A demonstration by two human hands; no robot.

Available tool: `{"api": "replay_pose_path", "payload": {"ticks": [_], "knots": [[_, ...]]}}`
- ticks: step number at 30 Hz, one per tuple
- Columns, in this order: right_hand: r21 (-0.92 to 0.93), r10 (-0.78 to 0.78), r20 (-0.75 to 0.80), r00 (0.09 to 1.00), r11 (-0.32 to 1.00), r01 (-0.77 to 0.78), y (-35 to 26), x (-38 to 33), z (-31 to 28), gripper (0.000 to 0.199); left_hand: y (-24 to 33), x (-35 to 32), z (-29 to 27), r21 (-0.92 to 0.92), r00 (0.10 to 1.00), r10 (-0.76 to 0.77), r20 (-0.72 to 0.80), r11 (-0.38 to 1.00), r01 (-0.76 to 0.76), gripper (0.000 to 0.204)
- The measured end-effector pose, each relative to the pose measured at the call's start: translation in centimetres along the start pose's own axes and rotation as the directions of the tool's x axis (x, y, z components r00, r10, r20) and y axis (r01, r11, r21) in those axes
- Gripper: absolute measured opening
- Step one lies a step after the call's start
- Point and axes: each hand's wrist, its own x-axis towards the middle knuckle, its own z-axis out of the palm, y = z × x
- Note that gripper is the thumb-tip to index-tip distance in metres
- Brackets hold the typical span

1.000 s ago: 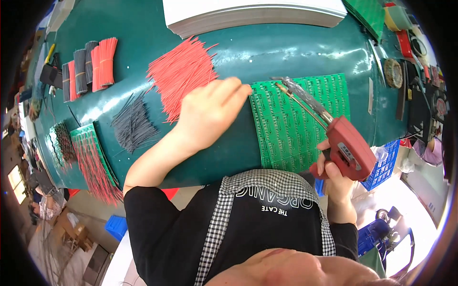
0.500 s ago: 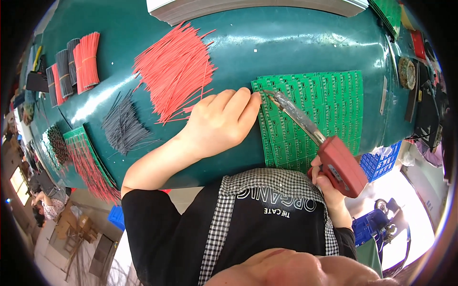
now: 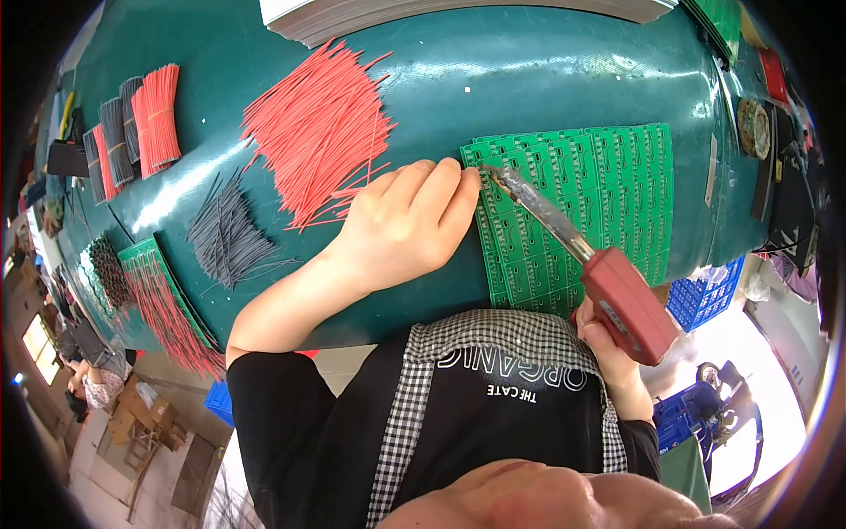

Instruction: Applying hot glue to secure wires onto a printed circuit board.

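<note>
My right hand [image 3: 608, 348] is wrapped round the red handle of a soldering gun [image 3: 630, 304]. The gun's long metal barrel slants up and left, and its tip rests by the upper left corner of the green circuit board panels [image 3: 621, 194]. At that same corner, close to the tip, the fingers of my left hand [image 3: 401, 225] are pinched together. Whatever they hold is too small and hidden to make out. Just beyond my left hand lies a loose pile of red wires [image 3: 322, 132], with a smaller pile of dark grey wires [image 3: 231, 234] to its left.
Tied bundles of red and grey wires [image 3: 160, 119] lie at the far left. Nearer, a green panel with red wires attached [image 3: 167, 282] sits by the table's edge. A long whitish box [image 3: 467, 18] spans the back. A blue crate [image 3: 705, 295] stands beyond the right edge.
The soldering gun's handle has shifted slightly to the left, its tip still at the panel corner. My left hand keeps its pinch there, almost unmoved.
</note>
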Motion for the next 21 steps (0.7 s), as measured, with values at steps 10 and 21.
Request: {"api": "replay_pose_path", "payload": {"ticks": [10,21], "knots": [[-0.298,-0.085,0.019,0.996,0.951,0.086,-0.4,-0.3,-0.3,0.066,0.2,0.3,-0.3,0.077,0.998,0.063,0.015,0.995,-0.064,0.023],[-0.018,-0.018,-0.031,0.999,1.0,0.018,-1.2,0.1,0.6,0.068,0.5,0.2,-0.1,0.089,0.998,0.06,0.001,0.994,-0.06,0.022]]}}
